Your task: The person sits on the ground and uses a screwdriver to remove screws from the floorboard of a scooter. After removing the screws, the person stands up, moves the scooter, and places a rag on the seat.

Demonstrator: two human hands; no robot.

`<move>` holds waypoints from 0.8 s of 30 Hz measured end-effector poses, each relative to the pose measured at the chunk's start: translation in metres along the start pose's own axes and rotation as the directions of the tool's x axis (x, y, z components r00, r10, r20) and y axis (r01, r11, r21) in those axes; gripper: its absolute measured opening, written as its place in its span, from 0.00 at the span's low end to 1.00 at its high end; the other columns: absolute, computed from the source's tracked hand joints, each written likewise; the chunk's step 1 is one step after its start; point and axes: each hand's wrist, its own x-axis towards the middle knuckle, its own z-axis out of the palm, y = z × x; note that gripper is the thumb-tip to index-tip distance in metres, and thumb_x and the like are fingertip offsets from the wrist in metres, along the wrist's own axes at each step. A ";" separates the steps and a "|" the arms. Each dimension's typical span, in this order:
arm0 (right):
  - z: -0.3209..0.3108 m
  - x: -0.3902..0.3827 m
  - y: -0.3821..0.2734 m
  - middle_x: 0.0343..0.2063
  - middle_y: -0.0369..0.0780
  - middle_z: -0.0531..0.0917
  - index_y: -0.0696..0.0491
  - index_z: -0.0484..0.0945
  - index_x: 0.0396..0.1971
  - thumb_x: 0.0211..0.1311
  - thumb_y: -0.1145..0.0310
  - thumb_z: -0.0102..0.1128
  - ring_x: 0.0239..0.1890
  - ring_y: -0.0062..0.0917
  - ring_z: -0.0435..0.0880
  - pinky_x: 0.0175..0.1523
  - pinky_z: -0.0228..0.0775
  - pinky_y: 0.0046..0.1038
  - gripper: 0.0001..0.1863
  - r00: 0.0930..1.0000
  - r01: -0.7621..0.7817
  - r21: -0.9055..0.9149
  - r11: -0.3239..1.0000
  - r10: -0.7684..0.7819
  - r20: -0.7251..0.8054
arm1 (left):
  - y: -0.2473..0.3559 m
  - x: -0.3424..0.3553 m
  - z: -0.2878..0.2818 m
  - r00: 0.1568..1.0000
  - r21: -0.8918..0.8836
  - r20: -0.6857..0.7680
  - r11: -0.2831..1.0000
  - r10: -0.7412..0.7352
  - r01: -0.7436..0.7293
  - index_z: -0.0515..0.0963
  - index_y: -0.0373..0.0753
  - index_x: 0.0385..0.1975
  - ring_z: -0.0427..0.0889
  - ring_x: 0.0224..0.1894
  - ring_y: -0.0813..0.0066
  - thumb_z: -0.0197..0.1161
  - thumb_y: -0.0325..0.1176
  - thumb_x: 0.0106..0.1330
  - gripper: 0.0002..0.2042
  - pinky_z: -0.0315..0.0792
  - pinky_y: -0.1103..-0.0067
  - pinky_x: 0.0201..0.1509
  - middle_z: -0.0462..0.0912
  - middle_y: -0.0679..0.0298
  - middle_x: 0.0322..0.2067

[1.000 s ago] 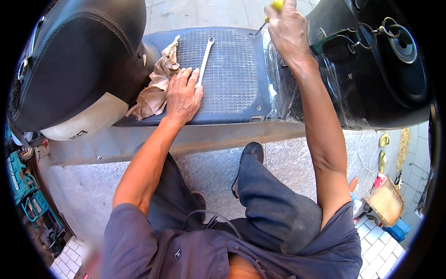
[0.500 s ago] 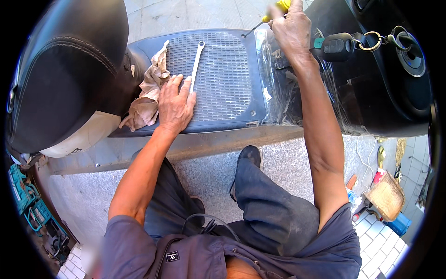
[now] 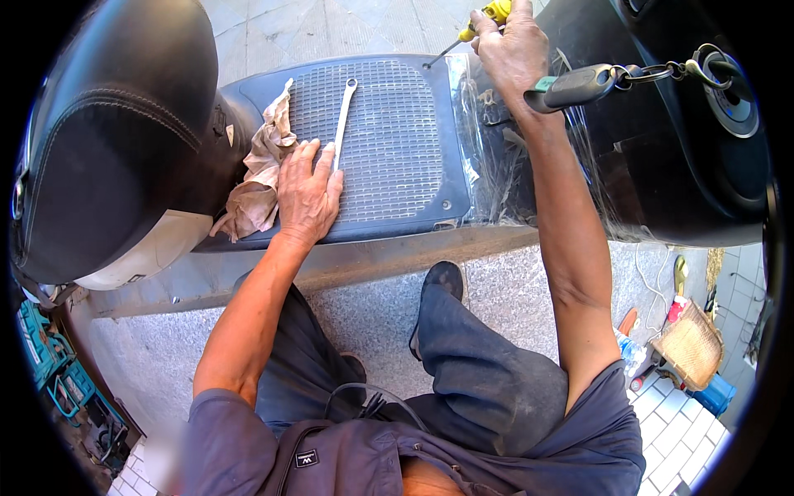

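My right hand (image 3: pixel 513 54) is closed round the yellow handle of a screwdriver (image 3: pixel 496 11) at the top of the view. Its tip meets a screw hole at the far right corner of the scooter's ribbed footboard (image 3: pixel 389 132). My left hand (image 3: pixel 308 194) lies flat on the footboard with its fingers stretched out. A silver combination wrench (image 3: pixel 343 116) lies beside that hand, its lower end against or under the fingers. On the hand's other side is a crumpled brown rag (image 3: pixel 263 169). Another screw (image 3: pixel 447 204) shows in the footboard's near right corner.
The black scooter seat (image 3: pixel 124 124) rises at the left. At the right, a key with a fob (image 3: pixel 579 87) dangles from the front panel (image 3: pixel 653 157) over my right wrist. Teal tool cases (image 3: pixel 70 380) stand lower left; a woven basket (image 3: pixel 691 351) is lower right.
The key fob has swung and turned edge-on. The view has shifted slightly. My right hand stays on the screwdriver at the same corner, and my left hand stays flat.
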 end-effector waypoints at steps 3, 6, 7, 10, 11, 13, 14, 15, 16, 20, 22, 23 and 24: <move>0.001 0.001 0.005 0.29 0.53 0.87 0.60 0.72 0.56 0.66 0.64 0.61 0.37 0.50 0.89 0.44 0.78 0.47 0.22 0.999 0.026 -0.122 0.992 -0.031 -0.042 | 0.001 0.000 0.000 1.000 0.000 0.001 1.000 0.002 -0.002 0.77 0.37 0.62 0.68 0.69 0.49 0.61 0.39 0.70 0.22 0.58 0.56 0.75 0.73 0.51 0.64; -0.008 -0.004 -0.002 0.29 0.53 0.87 0.60 0.73 0.55 0.66 0.64 0.61 0.37 0.50 0.89 0.45 0.78 0.48 0.22 1.000 0.012 -0.035 0.999 -0.013 -0.022 | 0.000 0.000 0.000 1.000 0.001 -0.001 1.000 -0.001 0.001 0.78 0.37 0.62 0.68 0.69 0.49 0.61 0.39 0.70 0.22 0.58 0.56 0.75 0.73 0.50 0.64; -0.010 -0.006 -0.006 0.30 0.53 0.87 0.60 0.73 0.55 0.66 0.64 0.61 0.38 0.50 0.89 0.45 0.78 0.48 0.22 1.000 0.015 -0.036 0.999 -0.015 -0.010 | 0.000 -0.001 0.000 1.000 0.001 0.000 1.000 -0.002 0.002 0.78 0.37 0.62 0.68 0.69 0.49 0.61 0.38 0.70 0.22 0.58 0.56 0.75 0.73 0.50 0.64; -0.013 -0.006 -0.005 0.30 0.53 0.87 0.60 0.74 0.54 0.66 0.63 0.61 0.38 0.50 0.88 0.45 0.78 0.48 0.21 0.999 0.035 -0.039 0.999 -0.034 0.006 | -0.001 -0.001 0.000 1.000 -0.004 -0.011 1.000 0.006 -0.006 0.78 0.37 0.62 0.68 0.69 0.49 0.61 0.38 0.70 0.22 0.59 0.56 0.75 0.73 0.50 0.63; -0.009 -0.003 0.003 0.31 0.53 0.87 0.60 0.74 0.53 0.66 0.63 0.61 0.38 0.50 0.88 0.45 0.78 0.48 0.21 0.999 0.048 -0.040 0.998 -0.048 -0.001 | 0.000 0.000 0.000 1.000 0.002 -0.009 1.000 0.011 -0.011 0.78 0.37 0.62 0.68 0.69 0.49 0.61 0.37 0.71 0.22 0.59 0.57 0.74 0.73 0.50 0.64; -0.008 -0.001 0.009 0.31 0.53 0.87 0.59 0.74 0.53 0.66 0.63 0.62 0.39 0.50 0.88 0.45 0.78 0.48 0.20 0.998 0.054 -0.046 0.997 -0.055 -0.010 | 0.002 0.001 0.000 1.000 0.016 -0.005 1.000 0.018 -0.018 0.78 0.37 0.62 0.69 0.69 0.50 0.59 0.36 0.72 0.21 0.60 0.59 0.74 0.73 0.51 0.64; -0.008 -0.001 0.010 0.31 0.53 0.87 0.59 0.74 0.52 0.66 0.63 0.62 0.39 0.50 0.88 0.45 0.78 0.48 0.20 0.999 0.047 -0.051 0.998 -0.048 -0.014 | 0.002 0.001 -0.001 1.000 0.018 -0.003 1.000 0.018 -0.017 0.78 0.37 0.62 0.69 0.69 0.50 0.59 0.36 0.72 0.21 0.60 0.59 0.74 0.73 0.51 0.64; -0.008 -0.001 0.010 0.32 0.52 0.87 0.58 0.74 0.52 0.66 0.63 0.62 0.39 0.50 0.88 0.45 0.78 0.48 0.20 0.999 0.040 -0.056 0.998 -0.041 -0.017 | 0.002 0.001 -0.001 1.000 0.020 -0.001 1.000 0.017 -0.017 0.78 0.37 0.62 0.69 0.69 0.51 0.59 0.37 0.72 0.21 0.60 0.59 0.74 0.73 0.51 0.64; -0.007 -0.001 0.006 0.32 0.52 0.88 0.56 0.74 0.51 0.67 0.61 0.61 0.39 0.50 0.88 0.46 0.78 0.49 0.19 0.999 0.026 -0.093 0.995 -0.029 -0.025 | 0.002 0.001 -0.001 1.000 0.023 0.001 1.000 0.015 -0.015 0.78 0.37 0.62 0.69 0.69 0.51 0.59 0.37 0.72 0.21 0.60 0.59 0.74 0.73 0.51 0.64; -0.036 -0.007 -0.022 0.33 0.52 0.87 0.51 0.73 0.51 0.69 0.58 0.57 0.40 0.52 0.87 0.47 0.77 0.50 0.17 0.963 0.101 -0.188 0.977 -0.049 0.265 | -0.001 0.000 0.000 1.000 0.031 0.001 0.999 0.012 -0.012 0.78 0.37 0.62 0.69 0.69 0.50 0.60 0.37 0.71 0.21 0.60 0.58 0.74 0.73 0.51 0.64; -0.027 -0.002 -0.009 0.33 0.53 0.87 0.51 0.72 0.52 0.70 0.59 0.57 0.40 0.54 0.87 0.46 0.76 0.51 0.16 0.919 0.188 -0.086 0.978 -0.144 0.368 | -0.001 0.000 0.000 1.000 0.022 -0.007 1.000 0.013 -0.013 0.78 0.37 0.62 0.69 0.68 0.49 0.62 0.37 0.69 0.22 0.59 0.56 0.74 0.73 0.50 0.63; -0.020 0.001 0.000 0.33 0.54 0.86 0.50 0.72 0.52 0.70 0.60 0.57 0.39 0.55 0.86 0.46 0.76 0.52 0.16 0.890 0.225 -0.033 0.974 -0.192 0.414 | 0.000 0.001 0.001 1.000 0.018 -0.006 1.000 0.017 -0.017 0.78 0.37 0.62 0.68 0.68 0.49 0.62 0.37 0.69 0.22 0.59 0.56 0.74 0.73 0.50 0.63; -0.014 0.002 0.008 0.32 0.56 0.85 0.53 0.71 0.53 0.70 0.62 0.56 0.39 0.57 0.85 0.45 0.75 0.53 0.16 0.860 0.375 0.054 0.926 -0.369 0.353 | 0.001 0.001 0.001 1.000 0.015 -0.005 1.000 0.020 -0.020 0.78 0.37 0.62 0.68 0.68 0.49 0.62 0.37 0.69 0.22 0.59 0.56 0.74 0.73 0.50 0.63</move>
